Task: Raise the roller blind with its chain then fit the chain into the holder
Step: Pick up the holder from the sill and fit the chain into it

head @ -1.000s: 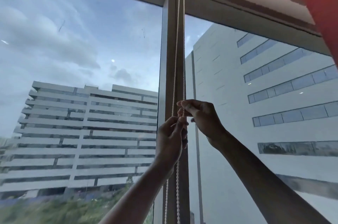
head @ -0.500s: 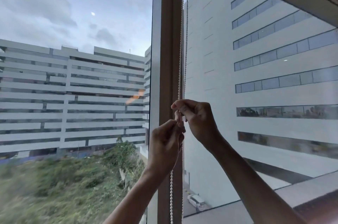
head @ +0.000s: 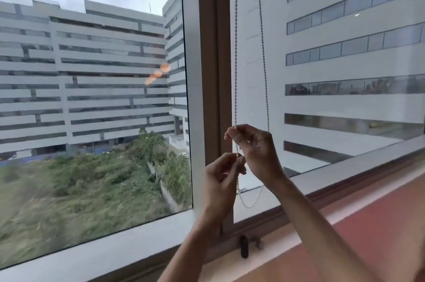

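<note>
Head view: the chain (head: 236,51) hangs in two strands beside the mullion (head: 213,74), its top cut off by the frame edge. The right hand (head: 255,150) pinches the near strand at its fingertips; the left hand (head: 222,180), just below, pinches the same strand. The far strand passes behind the right hand; the loop's bottom shows below. A small dark holder (head: 244,246) sits on the sill (head: 345,247), blurred, well below the hands.
</note>
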Motion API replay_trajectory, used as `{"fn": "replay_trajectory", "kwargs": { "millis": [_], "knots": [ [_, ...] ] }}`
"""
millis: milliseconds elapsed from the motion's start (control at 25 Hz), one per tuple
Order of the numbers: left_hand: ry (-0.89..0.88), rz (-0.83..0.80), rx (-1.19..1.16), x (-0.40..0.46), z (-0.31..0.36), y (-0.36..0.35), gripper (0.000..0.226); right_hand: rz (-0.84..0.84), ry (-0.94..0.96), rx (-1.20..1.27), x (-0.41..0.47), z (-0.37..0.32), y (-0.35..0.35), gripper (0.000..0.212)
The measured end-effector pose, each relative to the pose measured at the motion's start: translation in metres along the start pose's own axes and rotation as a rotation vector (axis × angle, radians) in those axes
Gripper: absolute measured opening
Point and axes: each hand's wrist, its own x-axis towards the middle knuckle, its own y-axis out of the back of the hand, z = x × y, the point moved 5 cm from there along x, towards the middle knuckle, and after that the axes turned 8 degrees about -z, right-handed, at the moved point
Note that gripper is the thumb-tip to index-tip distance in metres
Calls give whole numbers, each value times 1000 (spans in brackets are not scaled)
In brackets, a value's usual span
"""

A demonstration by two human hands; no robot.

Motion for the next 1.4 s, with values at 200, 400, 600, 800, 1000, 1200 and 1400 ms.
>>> {"fn": "replay_trajectory", "kwargs": {
  "millis": [200,400,600,800,1000,1200,1400],
  "knots": [
    [185,57,118,-51,-63,-8,12,-44,-122,-7,-46,57,-8,13],
    [258,125,167,-71,-107,-20,9,-114,-226,23,-73,120,-1,13],
    [280,217,251,-69,-146,-35,16,-233,-238,145,-77,170,12,8],
    [264,371,112,-57,-138,-38,22,-220,-277,471,-77,179,19,13],
    [115,358,226,-39,-101,-61,22,-93,-343,796,-84,190,31,12],
    [41,335,334,-28,-87,-71,14,-93,-374,854,-99,197,20,14],
    [34,349,386,-24,-91,-56,4,-227,-424,985,-112,211,19,22]
  ]
}}
